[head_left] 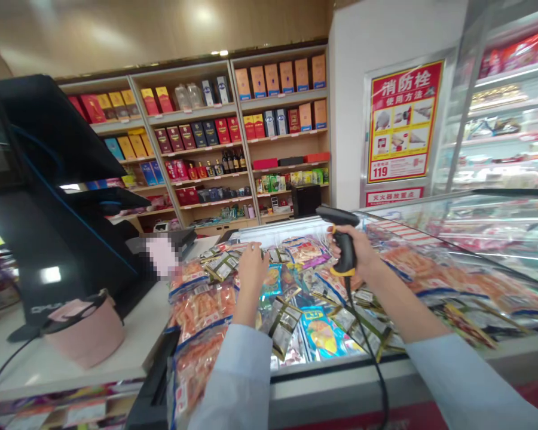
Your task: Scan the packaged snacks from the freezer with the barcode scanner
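My right hand (362, 249) is wrapped round the grip of a black and yellow barcode scanner (345, 248), held above the packets with its cable hanging down. My left hand (252, 267) is over the packets in the display case, its fingers curled. What they hold, if anything, is too small to make out. Near it lie silver packets with dark bands (224, 266) and a blue snack bag (272, 279). Clear bags of orange-coloured food (201, 310) lie at the left, and a larger blue bag (320, 331) lies nearer to me between my forearms.
A white counter (137, 325) on the left carries a black checkout terminal (67, 197) and a pink pouch (85, 331). The case's glass (475, 209) slopes on the right. Behind stand shelves of boxes (215, 131) and a red fire-hydrant sign (404, 119).
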A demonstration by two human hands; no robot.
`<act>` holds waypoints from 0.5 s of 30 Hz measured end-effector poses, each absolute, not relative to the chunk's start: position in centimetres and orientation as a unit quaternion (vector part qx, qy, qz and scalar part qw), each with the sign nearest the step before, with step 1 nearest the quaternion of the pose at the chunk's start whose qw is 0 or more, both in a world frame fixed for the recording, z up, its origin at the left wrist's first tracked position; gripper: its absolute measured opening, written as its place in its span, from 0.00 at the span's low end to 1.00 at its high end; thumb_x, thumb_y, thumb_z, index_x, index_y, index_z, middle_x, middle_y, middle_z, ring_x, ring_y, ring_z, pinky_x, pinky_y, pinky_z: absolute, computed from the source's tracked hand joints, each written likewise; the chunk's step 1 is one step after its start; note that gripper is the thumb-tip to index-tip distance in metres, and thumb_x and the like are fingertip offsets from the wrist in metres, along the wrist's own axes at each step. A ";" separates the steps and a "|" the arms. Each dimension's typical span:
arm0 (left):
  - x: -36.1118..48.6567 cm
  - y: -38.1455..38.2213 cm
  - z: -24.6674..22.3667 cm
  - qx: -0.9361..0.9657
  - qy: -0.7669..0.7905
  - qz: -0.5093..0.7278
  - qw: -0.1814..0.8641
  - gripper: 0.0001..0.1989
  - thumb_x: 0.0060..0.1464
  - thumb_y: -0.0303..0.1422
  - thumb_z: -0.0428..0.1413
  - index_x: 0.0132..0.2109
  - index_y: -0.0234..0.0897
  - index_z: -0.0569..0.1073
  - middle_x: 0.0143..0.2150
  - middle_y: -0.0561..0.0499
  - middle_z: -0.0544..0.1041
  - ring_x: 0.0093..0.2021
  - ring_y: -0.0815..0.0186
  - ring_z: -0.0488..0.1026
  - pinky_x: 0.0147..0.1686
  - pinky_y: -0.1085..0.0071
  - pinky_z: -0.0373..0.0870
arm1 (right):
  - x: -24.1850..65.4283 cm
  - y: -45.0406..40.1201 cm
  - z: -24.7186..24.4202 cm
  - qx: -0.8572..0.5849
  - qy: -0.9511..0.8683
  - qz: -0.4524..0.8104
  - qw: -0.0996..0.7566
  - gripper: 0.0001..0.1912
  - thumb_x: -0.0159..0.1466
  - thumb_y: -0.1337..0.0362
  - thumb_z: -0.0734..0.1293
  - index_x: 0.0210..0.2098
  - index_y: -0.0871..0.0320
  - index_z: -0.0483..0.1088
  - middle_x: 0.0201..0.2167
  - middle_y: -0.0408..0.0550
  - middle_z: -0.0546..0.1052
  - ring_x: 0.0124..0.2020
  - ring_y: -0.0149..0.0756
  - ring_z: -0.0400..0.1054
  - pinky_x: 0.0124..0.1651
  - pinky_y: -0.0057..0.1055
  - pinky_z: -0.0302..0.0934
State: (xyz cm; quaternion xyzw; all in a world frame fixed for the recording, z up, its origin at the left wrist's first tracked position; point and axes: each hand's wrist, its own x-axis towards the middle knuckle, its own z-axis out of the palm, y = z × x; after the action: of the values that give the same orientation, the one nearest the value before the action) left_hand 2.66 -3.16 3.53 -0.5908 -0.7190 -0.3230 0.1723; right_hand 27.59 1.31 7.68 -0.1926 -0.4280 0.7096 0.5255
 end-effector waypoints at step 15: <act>-1.9 -2.5 1.5 -0.547 -0.826 -0.097 0.097 0.19 0.61 0.30 0.47 0.57 0.41 0.71 0.51 0.42 0.75 0.52 0.59 0.72 0.48 0.67 0.68 | 16.3 2.1 0.0 -0.199 -0.480 0.777 0.356 0.08 0.55 0.60 0.67 0.27 0.59 0.68 0.14 0.40 0.69 0.11 0.28 0.60 0.14 0.25 0.54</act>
State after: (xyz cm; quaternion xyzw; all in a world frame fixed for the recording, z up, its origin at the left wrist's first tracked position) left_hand -1.89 -2.54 1.55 -0.5470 -0.8257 -0.0974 0.0974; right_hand 16.25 2.14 0.01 -0.1989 -0.4801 0.7767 0.3558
